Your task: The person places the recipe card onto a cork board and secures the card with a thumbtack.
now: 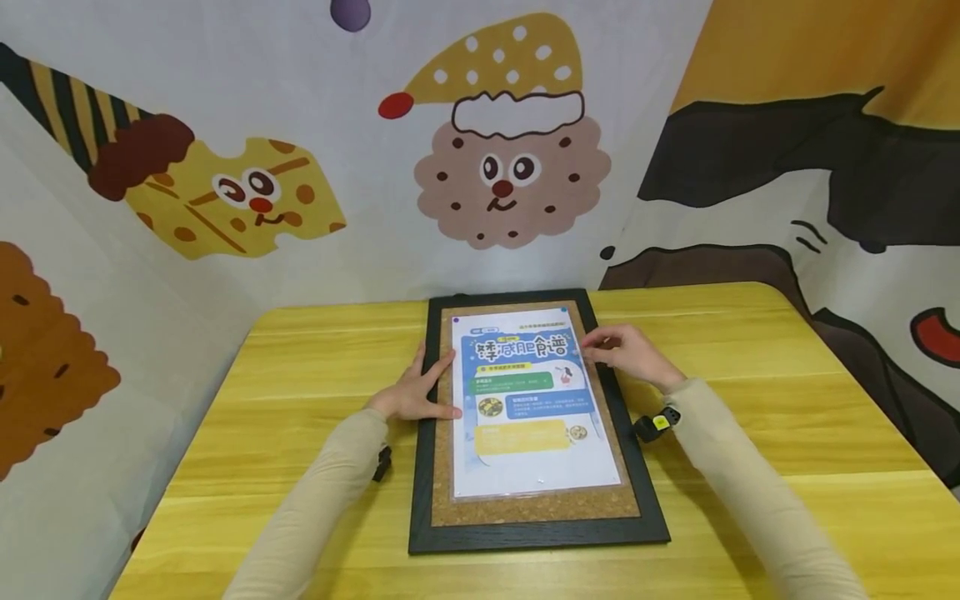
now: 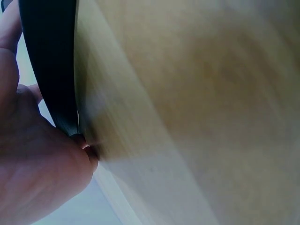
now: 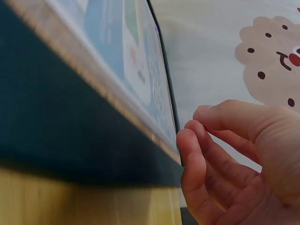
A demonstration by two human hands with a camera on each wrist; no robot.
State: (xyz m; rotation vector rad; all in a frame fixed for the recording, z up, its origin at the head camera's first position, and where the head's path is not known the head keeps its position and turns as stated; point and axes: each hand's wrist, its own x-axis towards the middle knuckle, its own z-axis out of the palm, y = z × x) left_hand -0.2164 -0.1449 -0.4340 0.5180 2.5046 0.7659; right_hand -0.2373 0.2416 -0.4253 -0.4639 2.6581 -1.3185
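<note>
A printed sheet (image 1: 517, 475) lies face up on a cork board (image 1: 540, 508) with a dark frame (image 1: 425, 467), flat on the wooden table (image 1: 322, 358). A purple pin (image 1: 455, 319) sits at the sheet's upper left corner and a blue pin (image 1: 563, 309) at its upper right. The left hand (image 1: 411, 395) rests across the frame's left side, fingers spread wide and gripping nothing, the thumb reaching the sheet's left edge. The right hand (image 1: 628, 352) is at the frame's upper right side, its fingers bent with the tips close together; whether they pinch anything small cannot be told. Behind the table hangs a cloth (image 1: 382, 208) printed with cartoon food
</note>
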